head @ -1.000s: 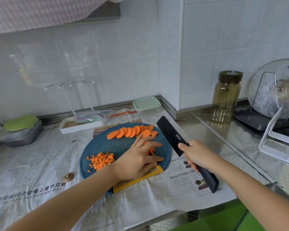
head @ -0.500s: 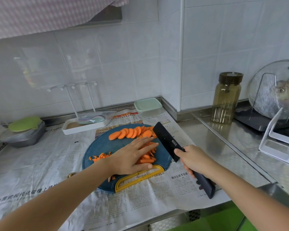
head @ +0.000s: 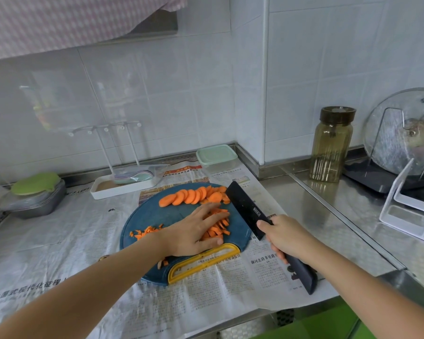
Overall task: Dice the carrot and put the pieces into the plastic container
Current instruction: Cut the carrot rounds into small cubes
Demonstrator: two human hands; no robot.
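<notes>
The left hand [head: 194, 231] lies flat, fingers straight, on carrot strips [head: 219, 226] on the blue cutting board [head: 147, 214], rounds [head: 189, 196] and a diced pile [head: 146, 232] nearby, the right hand [head: 287, 237] grips the black knife [head: 245, 206], and the lidded plastic container [head: 217, 156] sits behind the board, contents unclear.

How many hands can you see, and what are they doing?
2. The left hand lies flat on carrot strips on the blue cutting board; the right hand grips the black knife beside them. None seem hidden.
</notes>
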